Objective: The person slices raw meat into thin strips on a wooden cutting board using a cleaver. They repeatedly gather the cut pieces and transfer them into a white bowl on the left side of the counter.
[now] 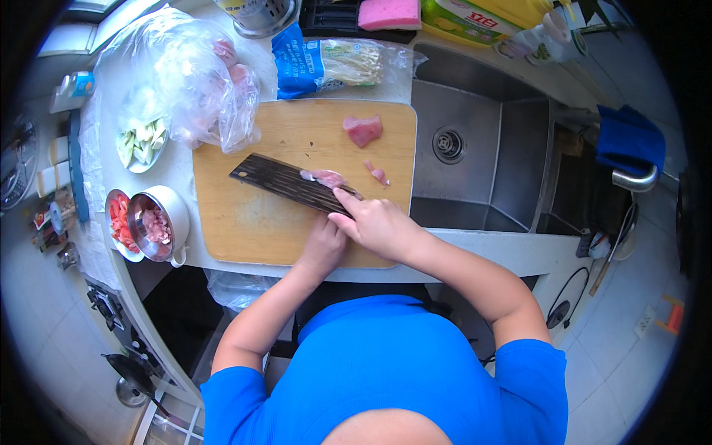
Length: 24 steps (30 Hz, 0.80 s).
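Observation:
A dark, streaked cleaver (278, 180) lies slantwise over the wooden cutting board (245, 226), a pale pink slice of meat (326, 177) resting on its blade. My right hand (380, 226) is closed at the cleaver's right end, index finger and thumb along the blade; the handle is hidden beneath it. Against the blade's near edge, my left hand (324, 243) has its fingers curled, their tips partly hidden. Farther back on the board sits a chunk of raw meat (363, 130), with small meat scraps (378, 173) nearer me.
Left of the board stand a white cup (176, 219) of chopped meat, a dish of red pieces (121, 222) and a plate of pale green slices (142, 144). Plastic bags (185, 81) overlap the board's far left corner. Bagged enoki mushrooms (348, 63) lie behind; a steel sink (460, 174) adjoins right.

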Each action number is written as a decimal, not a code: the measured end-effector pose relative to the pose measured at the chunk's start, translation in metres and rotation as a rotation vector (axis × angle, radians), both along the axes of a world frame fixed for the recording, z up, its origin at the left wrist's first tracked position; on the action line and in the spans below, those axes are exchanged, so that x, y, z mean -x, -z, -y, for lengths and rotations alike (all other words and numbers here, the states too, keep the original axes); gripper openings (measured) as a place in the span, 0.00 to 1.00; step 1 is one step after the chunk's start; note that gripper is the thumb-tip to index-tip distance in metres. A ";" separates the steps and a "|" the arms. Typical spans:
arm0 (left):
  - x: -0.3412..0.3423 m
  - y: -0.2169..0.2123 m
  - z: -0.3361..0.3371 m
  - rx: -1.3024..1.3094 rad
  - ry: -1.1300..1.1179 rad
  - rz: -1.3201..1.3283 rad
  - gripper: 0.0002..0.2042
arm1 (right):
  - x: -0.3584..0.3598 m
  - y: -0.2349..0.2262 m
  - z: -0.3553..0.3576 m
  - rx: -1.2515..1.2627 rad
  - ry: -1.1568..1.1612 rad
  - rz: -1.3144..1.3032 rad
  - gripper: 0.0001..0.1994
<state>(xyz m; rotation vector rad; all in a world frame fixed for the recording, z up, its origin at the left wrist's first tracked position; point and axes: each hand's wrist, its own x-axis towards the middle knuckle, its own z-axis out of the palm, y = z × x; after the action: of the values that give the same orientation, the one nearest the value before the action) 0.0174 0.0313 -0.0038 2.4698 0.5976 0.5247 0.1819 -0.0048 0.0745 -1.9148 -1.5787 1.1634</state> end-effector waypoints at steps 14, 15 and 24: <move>-0.003 -0.014 -0.007 0.041 -0.002 -0.020 0.15 | -0.041 -0.047 0.084 0.079 0.087 -0.044 0.23; -0.007 -0.018 -0.010 0.050 0.007 -0.002 0.16 | -0.041 -0.050 0.086 0.122 0.071 -0.035 0.23; 0.003 0.004 -0.003 -0.002 0.030 -0.035 0.19 | -0.019 -0.016 0.044 0.033 0.060 -0.021 0.22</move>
<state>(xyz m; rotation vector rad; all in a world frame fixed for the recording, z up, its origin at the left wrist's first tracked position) 0.0145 0.0344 -0.0077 2.4902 0.5733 0.4712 0.2007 -0.0486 0.0906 -1.9507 -1.4894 1.1875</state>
